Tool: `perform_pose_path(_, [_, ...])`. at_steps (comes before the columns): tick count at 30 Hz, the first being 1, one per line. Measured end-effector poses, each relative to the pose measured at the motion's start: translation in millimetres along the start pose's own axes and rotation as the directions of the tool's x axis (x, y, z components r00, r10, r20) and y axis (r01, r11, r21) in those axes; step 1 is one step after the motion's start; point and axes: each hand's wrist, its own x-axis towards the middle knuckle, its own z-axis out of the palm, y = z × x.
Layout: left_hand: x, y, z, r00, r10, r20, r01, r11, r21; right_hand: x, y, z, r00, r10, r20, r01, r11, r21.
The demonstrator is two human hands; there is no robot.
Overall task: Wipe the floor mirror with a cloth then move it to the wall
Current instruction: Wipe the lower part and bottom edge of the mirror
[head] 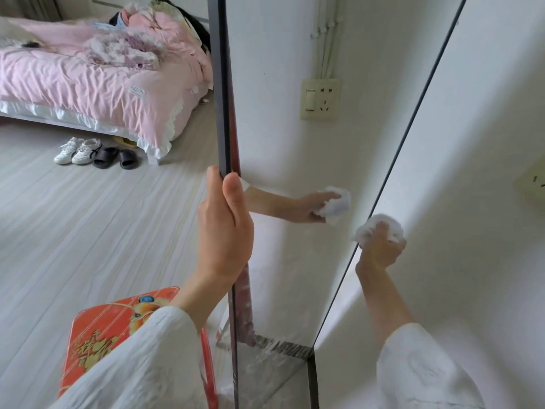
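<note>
Here, left hand (225, 231) grips mirror (283, 143) edge (right hand (380, 249) holds cloth (379, 227)).

L hand (225, 228) grips dark left frame edge of floor mirror (283, 143), thumb on front. R hand (380, 249) holds crumpled white cloth (380, 227) at mirror's right edge, next to white wall (472, 172). Glass reflects arm + cloth, wall socket. Red stool (100, 335) below L sleeve. Bed w/ pink cover (88, 84) behind; sneakers (78, 150) + black slippers (116, 157) on floor beside it.
</note>
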Motion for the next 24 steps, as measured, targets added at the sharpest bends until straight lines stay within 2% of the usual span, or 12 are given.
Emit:
perform_pose_path(3, [0, 2, -1, 1.000, -0.003, -0.004, 0.003, 1.000, -0.015, 2, -32, 17, 0.973, -0.217, 0.078, 0.209, 0.972, 0.106])
perform_pose_path(5, [0, 1, 0, 1.000, 0.005, -0.011, -0.005, 1.000, -0.016, 7, -21, 27, 0.949, -0.259, 0.178, 0.264, 0.964, -0.003])
perform_pose_path(7, [0, 0, 1, 1.000, 0.006, -0.017, -0.006, 1.000, -0.012, 19, 11, 25, 0.966, -0.089, 0.242, 0.136, 0.973, -0.188])
perform_pose_path(9, [0, -2, 0, 1.000, 0.001, -0.017, -0.001, 1.000, -0.011, 23, 38, 10, 0.951, 0.147, 0.273, -0.028, 0.918, -0.396])
perform_pose_path(10, [0, -2, 1, 1.000, 0.004, -0.013, -0.004, 1.000, -0.012, 21, 44, 3, 0.942, 0.206, 0.265, -0.076, 0.900, -0.428])
perform_pose_path(11, [0, -1, 1, 1.000, 0.008, -0.007, -0.009, 1.000, -0.016, 19, 46, -3, 0.946, 0.210, 0.247, -0.095, 0.908, -0.407])
perform_pose_path(13, [-1, -1, 2, 1.000, 0.022, 0.001, -0.022, 0.999, -0.023, 6, 34, -7, 0.972, 0.124, 0.199, -0.077, 0.970, -0.229])
perform_pose_path(15, [-1, -1, 2, 1.000, 0.017, -0.003, -0.017, 1.000, -0.025, -9, 13, -5, 0.984, 0.009, 0.179, -0.004, 1.000, -0.030])
perform_pose_path(18, [0, 2, 0, 1.000, -0.004, -0.003, 0.004, 1.000, -0.021, -43, -23, 2, 0.968, -0.150, 0.203, 0.115, 0.978, 0.175])
perform_pose_path(21, [-1, 8, 0, 1.000, -0.013, 0.008, 0.013, 1.000, -0.018, -85, -32, 11, 0.924, -0.313, 0.218, 0.281, 0.945, 0.168])
perform_pose_path(22, [-1, 8, 0, 1.000, -0.016, 0.007, 0.016, 1.000, -0.016, -98, -22, 14, 0.916, -0.324, 0.235, 0.301, 0.945, 0.132])
perform_pose_path(24, [-1, 7, 0, 0.999, -0.032, -0.005, 0.032, 0.999, -0.007, -108, 18, 12, 0.928, -0.240, 0.285, 0.253, 0.968, -0.009])
